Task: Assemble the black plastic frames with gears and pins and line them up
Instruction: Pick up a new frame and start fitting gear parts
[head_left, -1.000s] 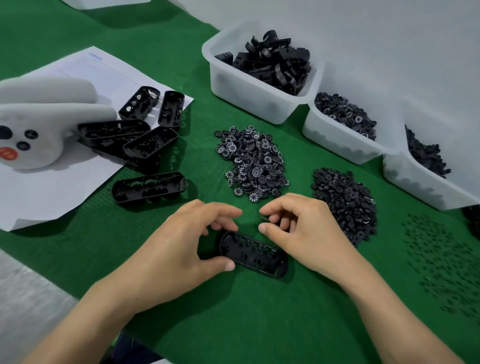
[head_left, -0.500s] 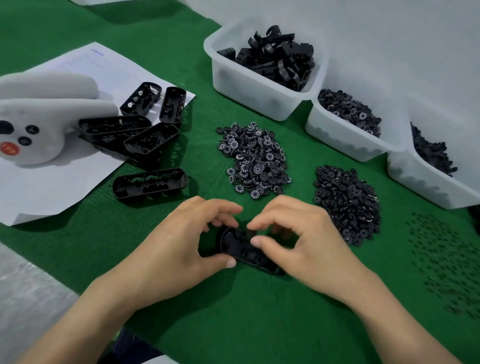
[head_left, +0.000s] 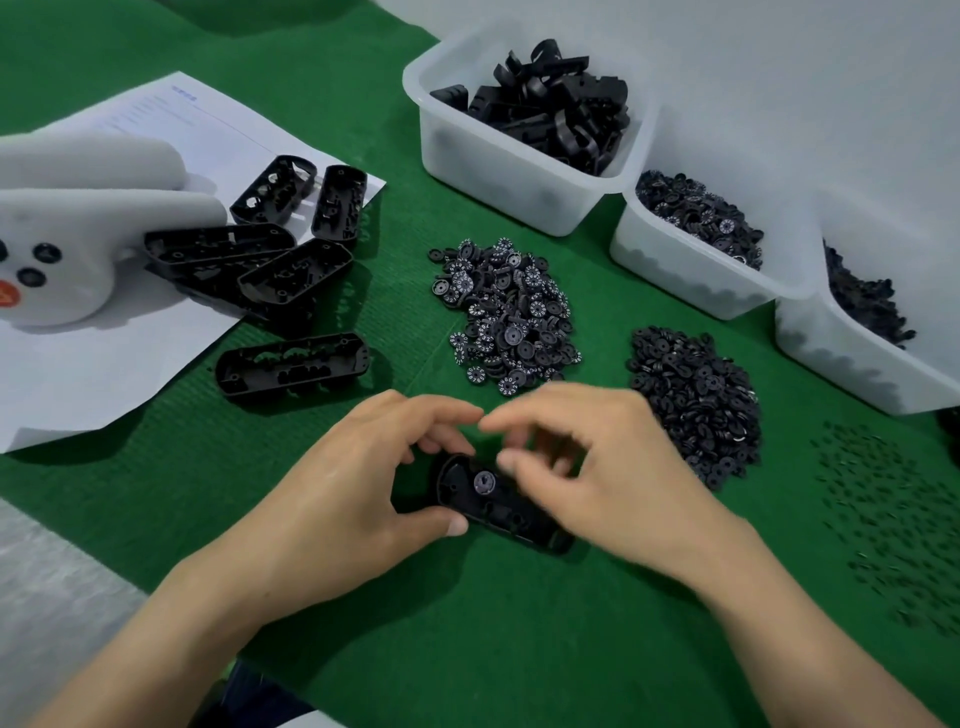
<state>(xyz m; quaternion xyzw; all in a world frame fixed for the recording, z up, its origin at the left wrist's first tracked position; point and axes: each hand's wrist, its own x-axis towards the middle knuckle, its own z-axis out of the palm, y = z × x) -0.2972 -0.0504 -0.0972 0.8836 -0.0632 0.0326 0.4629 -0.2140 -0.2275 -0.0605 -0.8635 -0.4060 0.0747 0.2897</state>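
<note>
The frame (head_left: 511, 512) is gripped by the left hand (head_left: 353, 493); over the frame, the blurred right hand's (head_left: 597, 467) grasp cannot be told.

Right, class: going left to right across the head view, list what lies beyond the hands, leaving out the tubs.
White plush toy → lone black frame → numbered gear pile → plain disc pile → scattered pins.

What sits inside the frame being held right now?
One round gear sits in the frame, near the end the left hand grips. The right hand covers the other half, so anything there is hidden.
</note>
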